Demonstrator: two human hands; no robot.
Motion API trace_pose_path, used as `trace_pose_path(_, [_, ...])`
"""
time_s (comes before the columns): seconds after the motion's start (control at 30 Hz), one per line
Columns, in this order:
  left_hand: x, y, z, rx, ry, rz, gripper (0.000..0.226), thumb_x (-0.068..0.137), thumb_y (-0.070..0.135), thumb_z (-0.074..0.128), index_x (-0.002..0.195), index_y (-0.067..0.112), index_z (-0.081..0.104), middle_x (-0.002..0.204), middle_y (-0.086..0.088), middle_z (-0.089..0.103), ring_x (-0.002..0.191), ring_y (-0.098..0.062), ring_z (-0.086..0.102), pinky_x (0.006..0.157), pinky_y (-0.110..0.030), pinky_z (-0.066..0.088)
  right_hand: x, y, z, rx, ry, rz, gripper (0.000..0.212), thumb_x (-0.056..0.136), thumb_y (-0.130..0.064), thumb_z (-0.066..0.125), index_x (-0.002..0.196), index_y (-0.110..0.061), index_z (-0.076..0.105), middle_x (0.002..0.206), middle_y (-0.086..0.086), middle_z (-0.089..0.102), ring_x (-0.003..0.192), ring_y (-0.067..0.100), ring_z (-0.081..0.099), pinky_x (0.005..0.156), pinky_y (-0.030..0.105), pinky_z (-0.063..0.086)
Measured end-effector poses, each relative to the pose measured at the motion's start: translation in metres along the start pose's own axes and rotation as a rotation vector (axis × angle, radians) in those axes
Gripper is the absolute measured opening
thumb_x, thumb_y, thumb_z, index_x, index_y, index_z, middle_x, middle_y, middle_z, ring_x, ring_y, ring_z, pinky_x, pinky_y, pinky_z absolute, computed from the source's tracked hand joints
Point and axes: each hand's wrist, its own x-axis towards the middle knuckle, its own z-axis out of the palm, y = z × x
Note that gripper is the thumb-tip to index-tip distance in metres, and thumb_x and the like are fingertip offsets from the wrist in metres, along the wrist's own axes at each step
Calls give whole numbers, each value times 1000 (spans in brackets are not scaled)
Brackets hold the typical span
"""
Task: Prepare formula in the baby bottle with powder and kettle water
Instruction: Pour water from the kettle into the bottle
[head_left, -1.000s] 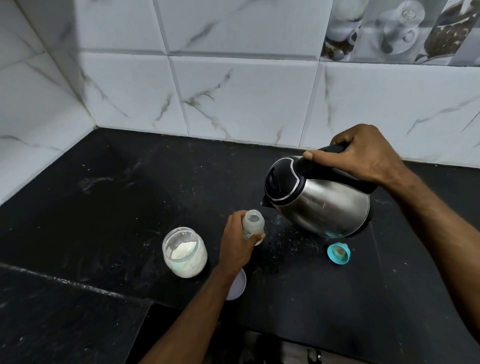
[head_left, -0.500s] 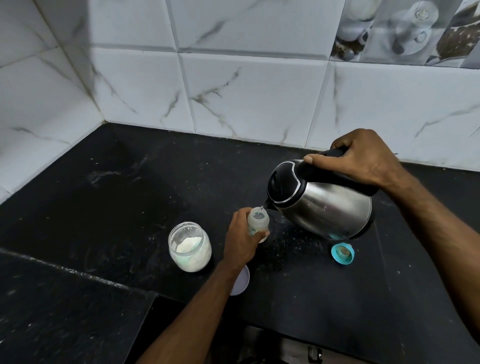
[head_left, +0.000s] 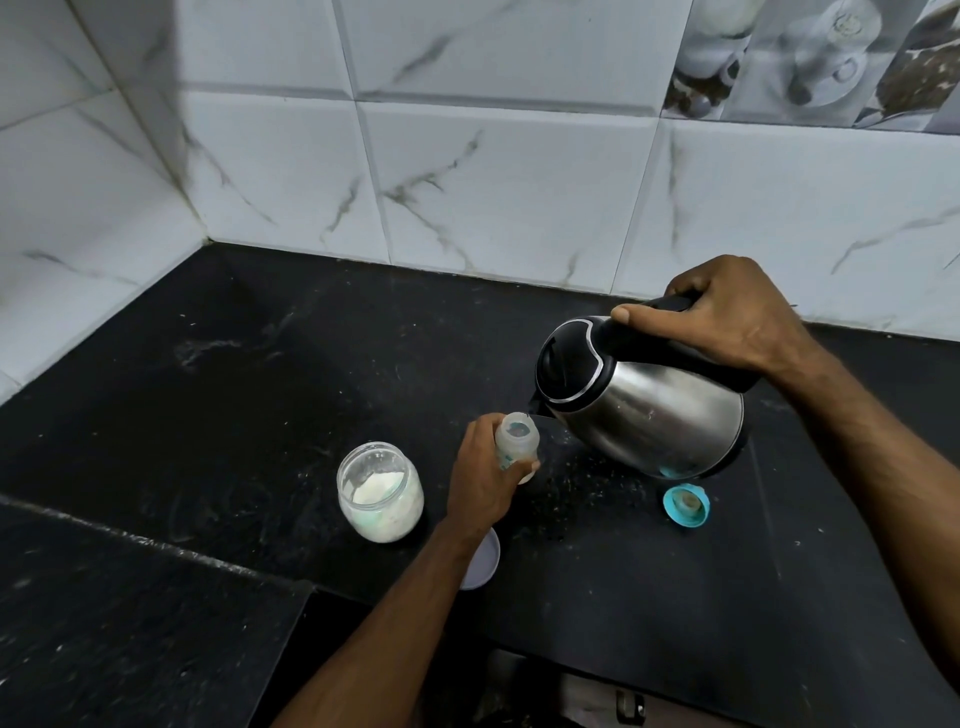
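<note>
Two bare hands are at work: the left hand (head_left: 480, 480) grips the small clear plastic baby bottle (head_left: 514, 441), open-topped, standing on the black stone counter (head_left: 260, 395), while the right hand (head_left: 727, 317) clasps the handle of the tilted steel kettle with black lid (head_left: 639, 405) — its spout just at the bottle's mouth. Near the left hand stands an open glass jar of white powder (head_left: 379, 491); a round white lid (head_left: 483, 564) lies under the wrist, and a teal bottle cap (head_left: 685, 506) lies below the kettle.

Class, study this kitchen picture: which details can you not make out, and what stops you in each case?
Head view only:
- Lower baby bottle: covered by the left hand.
- Water stream at the kettle spout: too small.
- White lid: half behind the left forearm.
- Kettle handle: under the right hand.
- Teal cap contents: too small.
</note>
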Motion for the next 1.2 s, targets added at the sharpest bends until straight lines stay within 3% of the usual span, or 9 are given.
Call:
trace_pose_path(0.1, [0,1,-1,3,-3,-1,55,75,25,83,121,15,54,120,-1,57,106,-12,56,91,-21,43,0,-1,-1,8,-4,7,87,64,-80,65,59,6,54,46,6,33,48,19,30,51,31,26])
trace_pose_path(0.2, [-1,2,-1,-8,2,1,54,74,26,83,119,17,54,118,-1,57,103,-9,54,86,-10,39,-1,-2,-1,13,-7,9,83,65,-77,66,56,4,53,45,5,34,47,19,31,51,31,27])
trace_pose_path(0.37, [0,2,-1,4,-1,-12,54,74,25,83,119,17,54,119,-1,57,103,-7,53,83,-2,35,1,-3,0,-1,-7,-10,92,60,-86,60,58,6,52,47,7,33,49,19,30,51,31,25])
trace_pose_path(0.6, [0,4,-1,-16,-3,-15,55,71,31,81,117,19,54,117,1,56,102,-7,53,86,-16,39,-1,-6,-4,34,3,-12,80,64,-77,66,49,-3,40,46,2,26,49,19,24,53,32,23])
trace_pose_path(0.8, [0,1,0,0,-2,-25,54,74,23,83,119,17,54,116,3,55,102,-6,52,80,1,34,-2,-8,-6,16,8,3,75,65,-74,69,46,-6,43,44,1,28,48,18,27,52,32,25])
trace_pose_path(1.2, [0,1,0,-5,3,-19,54,73,25,84,117,20,53,116,3,55,100,-4,52,79,-1,35,0,-7,-9,9,24,-16,92,59,-86,59,56,6,47,48,6,28,50,19,26,53,32,24])
